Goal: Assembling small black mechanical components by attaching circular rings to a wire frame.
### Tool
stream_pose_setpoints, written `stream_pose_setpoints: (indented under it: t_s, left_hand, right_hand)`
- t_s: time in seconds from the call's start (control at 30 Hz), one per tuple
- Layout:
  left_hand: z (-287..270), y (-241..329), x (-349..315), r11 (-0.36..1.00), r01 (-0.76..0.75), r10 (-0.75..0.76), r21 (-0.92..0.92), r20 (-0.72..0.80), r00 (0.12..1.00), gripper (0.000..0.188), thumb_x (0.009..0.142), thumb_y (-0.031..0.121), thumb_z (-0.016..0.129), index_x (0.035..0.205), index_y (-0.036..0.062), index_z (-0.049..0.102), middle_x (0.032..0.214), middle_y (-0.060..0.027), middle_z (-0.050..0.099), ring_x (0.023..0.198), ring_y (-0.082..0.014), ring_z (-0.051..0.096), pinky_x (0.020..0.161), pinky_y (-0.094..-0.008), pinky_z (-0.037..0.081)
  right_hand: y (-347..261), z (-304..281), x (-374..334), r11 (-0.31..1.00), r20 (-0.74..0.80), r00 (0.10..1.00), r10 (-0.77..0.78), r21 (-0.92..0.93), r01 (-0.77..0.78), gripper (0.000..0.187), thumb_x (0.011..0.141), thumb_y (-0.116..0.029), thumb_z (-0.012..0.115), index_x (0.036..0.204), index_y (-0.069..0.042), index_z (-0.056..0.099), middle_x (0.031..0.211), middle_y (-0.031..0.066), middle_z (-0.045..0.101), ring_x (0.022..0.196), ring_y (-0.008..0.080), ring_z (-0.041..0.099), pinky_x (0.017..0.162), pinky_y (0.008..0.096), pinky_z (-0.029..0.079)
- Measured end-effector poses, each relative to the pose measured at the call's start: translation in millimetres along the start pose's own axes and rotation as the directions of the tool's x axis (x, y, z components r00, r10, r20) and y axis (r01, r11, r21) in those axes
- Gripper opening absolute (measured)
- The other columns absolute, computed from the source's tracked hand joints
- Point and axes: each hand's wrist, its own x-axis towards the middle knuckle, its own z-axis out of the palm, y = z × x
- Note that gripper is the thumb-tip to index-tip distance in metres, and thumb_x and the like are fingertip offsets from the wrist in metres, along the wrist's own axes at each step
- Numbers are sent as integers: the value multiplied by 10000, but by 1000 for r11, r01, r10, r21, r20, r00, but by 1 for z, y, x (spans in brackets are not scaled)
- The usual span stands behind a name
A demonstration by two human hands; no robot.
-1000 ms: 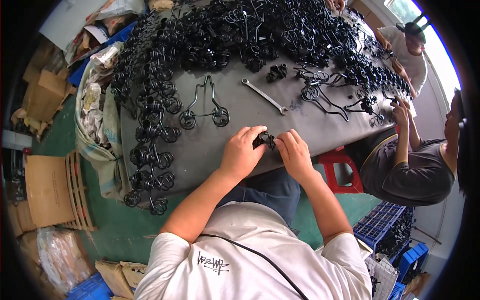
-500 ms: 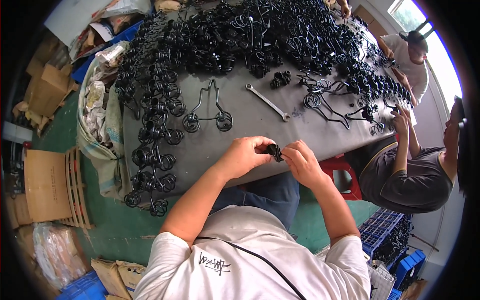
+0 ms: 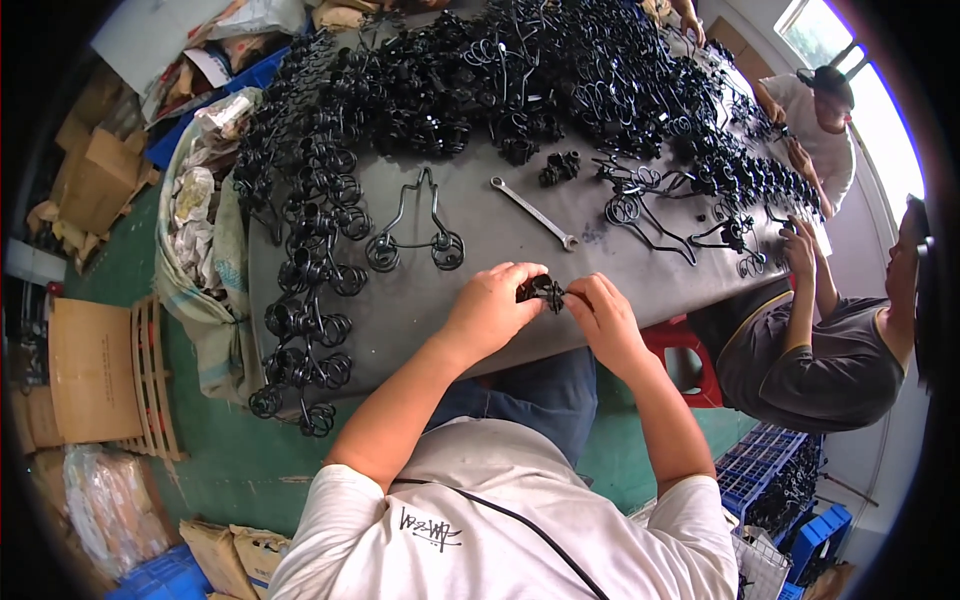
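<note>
Leftmost, a flat carton (image 3: 95, 370) lay on the green floor (image 3: 215, 450), with a sack (image 3: 200, 250) of scrap leaning against the table (image 3: 420, 310). A column of black wire frames (image 3: 305, 280) ran down the table's left edge and joined a dense heap (image 3: 500, 80) along the far side. One frame (image 3: 415, 225) with two coiled ends lay alone on the bare surface, and a spanner (image 3: 533, 212) lay just right of it.

At the near edge, the left hand (image 3: 490, 310) was closed on a small black part (image 3: 540, 292), thumb and fingers pinching its left side. The right hand (image 3: 600, 315) gripped the same part from the right (the fingertips of both hands almost met). The part was held just above the table's near edge, between the two hands.

Further right, more frames (image 3: 650, 215) lay spread out. A co-worker (image 3: 810, 340) in a grey shirt reached onto the table, and a second person (image 3: 815, 110) worked at the far right corner. A red stool (image 3: 685, 360) stood beneath the edge.
</note>
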Motion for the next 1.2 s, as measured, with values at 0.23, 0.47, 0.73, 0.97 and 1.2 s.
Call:
stream_pose_setpoints:
  t_s: [0.23,0.47,0.73,0.97,1.2]
  left_hand:
    - [21,-15,9,962,-148,183,229,-140,973,403,811,177,766,1187,76,660,1032,-101,707,957,-285,677,873,-416,475]
    - [29,-14,14,927,-125,216,354,-232,948,421,809,156,773,1207,98,651,1038,-79,707,960,-264,671,920,-408,451]
    - [30,-17,16,916,-79,196,394,-267,944,428,804,163,782,1207,109,650,1038,-72,703,972,-262,665,929,-403,439]
    - [35,-15,18,899,-91,228,429,-279,933,437,792,164,789,1205,119,651,1048,-65,704,971,-257,664,928,-402,441]
    - [40,-16,21,907,-118,259,405,-314,913,439,784,144,788,1200,115,651,1039,-62,703,971,-257,665,919,-402,445]
  right_hand:
    - [17,5,9,996,-23,996,82,-38,-82,170,899,21,645,1056,-31,609,1095,113,615,896,230,620,788,327,496]
    - [8,3,16,978,-150,982,114,189,-84,118,909,3,641,1020,-26,613,1077,103,599,916,222,622,757,322,503]
    - [16,1,22,959,-115,989,96,277,-61,118,939,-52,661,1044,-23,614,989,56,637,877,140,587,789,290,480]
    - [29,2,26,963,-34,985,168,220,-157,152,912,-28,687,1048,-35,619,930,28,608,811,106,535,769,257,451]
    - [23,-6,25,969,-34,989,146,205,-136,132,918,-17,668,1043,-19,623,957,45,605,812,135,559,755,275,473]
